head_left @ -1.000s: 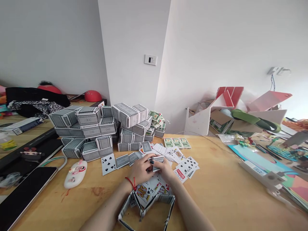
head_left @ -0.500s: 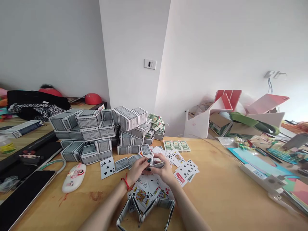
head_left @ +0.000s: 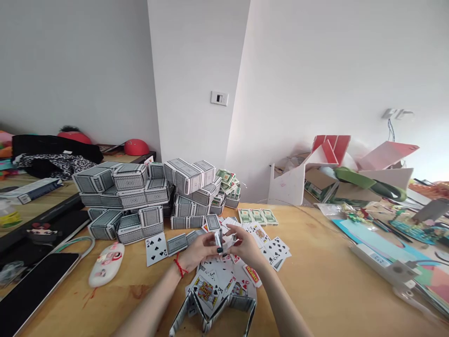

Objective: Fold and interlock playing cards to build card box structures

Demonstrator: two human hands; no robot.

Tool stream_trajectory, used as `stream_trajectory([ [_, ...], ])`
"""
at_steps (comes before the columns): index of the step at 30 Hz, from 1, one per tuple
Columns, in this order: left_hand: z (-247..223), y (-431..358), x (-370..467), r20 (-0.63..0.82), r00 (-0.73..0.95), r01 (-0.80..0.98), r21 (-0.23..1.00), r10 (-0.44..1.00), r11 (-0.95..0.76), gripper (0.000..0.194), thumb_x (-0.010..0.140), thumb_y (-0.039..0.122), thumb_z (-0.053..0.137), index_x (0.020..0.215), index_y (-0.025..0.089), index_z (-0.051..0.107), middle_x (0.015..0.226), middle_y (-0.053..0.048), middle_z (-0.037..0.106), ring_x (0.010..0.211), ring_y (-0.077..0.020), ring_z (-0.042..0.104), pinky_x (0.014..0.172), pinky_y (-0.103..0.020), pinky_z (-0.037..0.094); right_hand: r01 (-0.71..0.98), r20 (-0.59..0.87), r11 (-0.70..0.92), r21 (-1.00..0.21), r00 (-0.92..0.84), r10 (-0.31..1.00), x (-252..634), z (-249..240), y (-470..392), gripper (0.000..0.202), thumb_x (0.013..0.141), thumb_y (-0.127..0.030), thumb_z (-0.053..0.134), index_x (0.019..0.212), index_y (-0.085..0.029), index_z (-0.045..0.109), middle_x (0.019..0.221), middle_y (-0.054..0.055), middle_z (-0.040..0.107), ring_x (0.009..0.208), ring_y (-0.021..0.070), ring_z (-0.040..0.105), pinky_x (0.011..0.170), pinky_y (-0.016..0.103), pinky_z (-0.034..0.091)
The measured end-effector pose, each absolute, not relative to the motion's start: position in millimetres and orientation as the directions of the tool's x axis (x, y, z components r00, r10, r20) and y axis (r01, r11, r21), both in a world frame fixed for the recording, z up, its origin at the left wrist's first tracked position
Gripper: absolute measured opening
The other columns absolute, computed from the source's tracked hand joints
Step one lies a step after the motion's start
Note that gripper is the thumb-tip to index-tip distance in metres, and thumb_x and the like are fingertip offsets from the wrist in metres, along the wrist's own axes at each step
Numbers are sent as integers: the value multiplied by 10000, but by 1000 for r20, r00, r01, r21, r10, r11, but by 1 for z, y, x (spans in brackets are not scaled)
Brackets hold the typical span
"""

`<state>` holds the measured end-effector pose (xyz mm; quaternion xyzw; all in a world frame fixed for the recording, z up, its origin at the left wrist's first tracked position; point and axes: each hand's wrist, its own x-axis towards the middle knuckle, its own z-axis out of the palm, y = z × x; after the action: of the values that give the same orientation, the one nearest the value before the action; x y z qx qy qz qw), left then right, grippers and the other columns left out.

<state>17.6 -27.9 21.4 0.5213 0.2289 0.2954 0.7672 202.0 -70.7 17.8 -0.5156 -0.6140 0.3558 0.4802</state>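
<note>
My left hand (head_left: 200, 252), with a red string at the wrist, is closed on a small folded card piece (head_left: 219, 239) over the middle of the table. Close beside it, my right hand (head_left: 245, 247) pinches a pale folded card (head_left: 228, 243), blurred by motion. Loose playing cards (head_left: 206, 289) lie face up beneath and around both hands. Nearer to me stands an open zigzag frame of folded cards (head_left: 229, 299). Behind the hands rise stacked blocks of folded patterned cards (head_left: 131, 175). A five of spades (head_left: 156, 248) lies left of my left hand.
A white mouse (head_left: 106, 265) and a dark tablet-like device (head_left: 37, 290) lie at left. Three green card packs (head_left: 257, 216) sit behind the hands. Cardboard boxes (head_left: 321, 180), a power strip (head_left: 380, 264) and assorted clutter fill the right side.
My hands have moved slightly apart, and the folded pieces between them have turned. A red-labelled card has shifted toward me beside my right wrist. The view has tilted slightly.
</note>
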Motion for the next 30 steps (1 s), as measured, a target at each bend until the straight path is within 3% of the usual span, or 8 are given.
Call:
stream_trajectory([
  [4,21,-27,21,54,653,-224,967,755,124,524,532,223,807,1015,145,618,1019,-84,651,941,-230,592,808,-319,457,92,198,197,-976,-6,980,202,27,-74,666,589,-251,751,1203,-224,494,1056,81,566,702,138,546,590,300,503],
  [7,15,-27,23,87,659,-219,972,747,80,548,542,207,797,1043,151,583,1041,-89,638,922,-228,598,789,-336,470,63,214,217,-974,-52,975,198,35,-79,642,624,-208,718,1218,-250,479,1129,85,550,744,138,528,657,320,500],
  [13,3,-30,29,106,671,-177,984,734,21,561,552,125,756,1061,165,526,1019,-68,621,853,-193,616,767,-332,482,110,238,257,-960,-160,958,187,40,-85,622,668,-88,593,1238,-296,454,1175,55,525,823,146,497,703,306,482],
  [18,4,-32,32,92,636,-122,992,766,-18,571,591,128,700,1127,164,507,941,-53,639,787,-168,610,705,-302,485,116,268,284,-952,-137,954,186,35,-82,667,671,-67,556,1278,-300,406,1225,68,478,805,129,489,705,300,488],
  [23,7,-32,31,82,555,-114,993,828,-21,589,551,137,727,1100,166,518,909,-47,634,768,-166,602,662,-286,488,228,266,280,-933,-89,960,190,39,-84,733,633,-60,560,1297,-305,368,1157,63,477,807,132,526,665,291,510],
  [30,14,-34,28,47,616,-186,979,786,87,588,539,193,779,1045,173,481,731,12,614,682,-147,596,592,-254,475,247,315,324,-913,-77,946,186,53,-91,733,626,-59,561,1278,-318,347,1185,62,468,873,155,528,654,275,506],
])
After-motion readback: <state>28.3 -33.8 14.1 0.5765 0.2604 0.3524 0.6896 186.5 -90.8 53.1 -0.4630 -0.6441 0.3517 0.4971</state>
